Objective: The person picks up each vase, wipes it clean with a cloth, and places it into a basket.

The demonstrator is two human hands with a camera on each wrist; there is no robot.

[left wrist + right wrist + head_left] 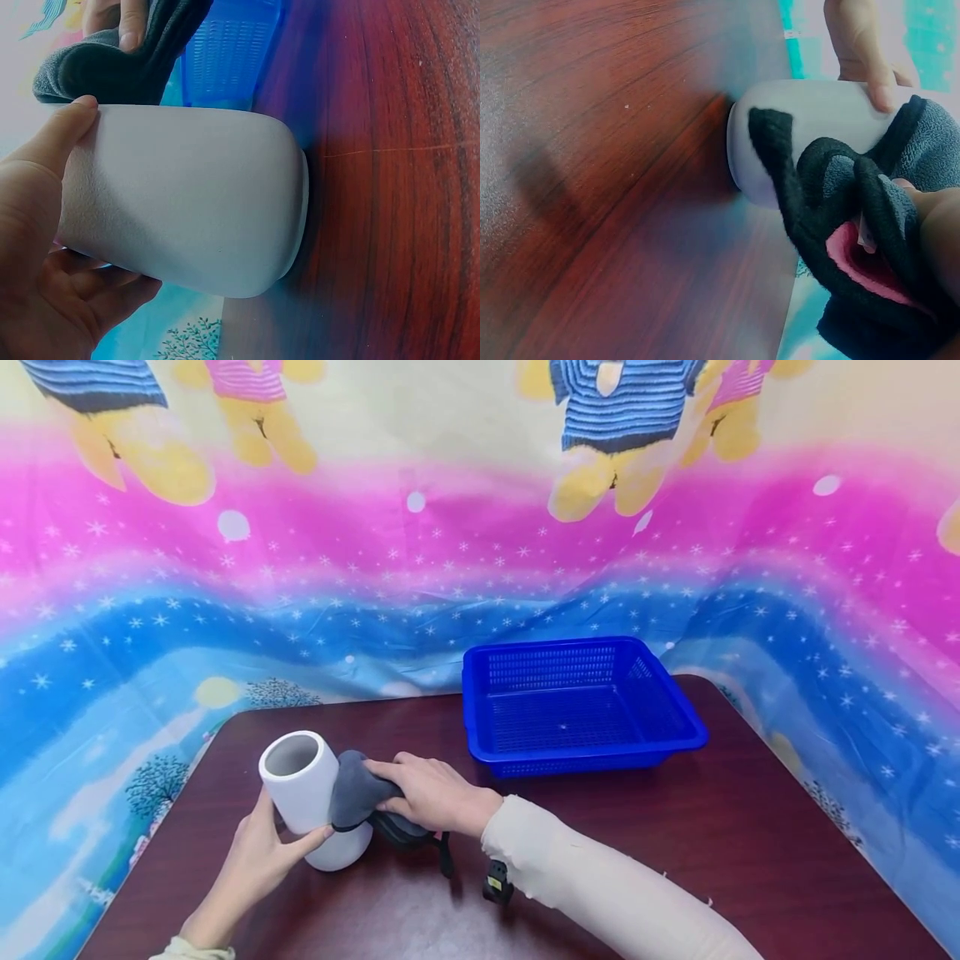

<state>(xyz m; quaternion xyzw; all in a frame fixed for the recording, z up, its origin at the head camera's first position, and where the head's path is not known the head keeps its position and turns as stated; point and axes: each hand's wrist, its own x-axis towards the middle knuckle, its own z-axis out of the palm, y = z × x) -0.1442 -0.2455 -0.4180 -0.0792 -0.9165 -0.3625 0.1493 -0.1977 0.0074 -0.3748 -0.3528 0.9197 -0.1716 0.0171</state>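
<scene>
A white vase [296,793] with a wide round mouth and a narrowed middle stands with its base at the tabletop. My left hand [258,852] grips its side, thumb toward the front and fingers around the far side. On the vase's right, a dark grey cloth [360,793] with black edging is bunched in my right hand [431,789], laid against the upper wall. The right wrist view shows the cloth's folds [847,202], a pink patch [870,274] inside them and a loose black strip hanging in front of the vase. In the left wrist view the vase [187,195] looks matte.
A blue plastic basket [585,756] with mesh walls sits at the back of the dark red-brown wooden table [637,818]. A small black device [497,882] shows beside the right sleeve. Behind the table hangs a colourful printed cloth backdrop [375,552].
</scene>
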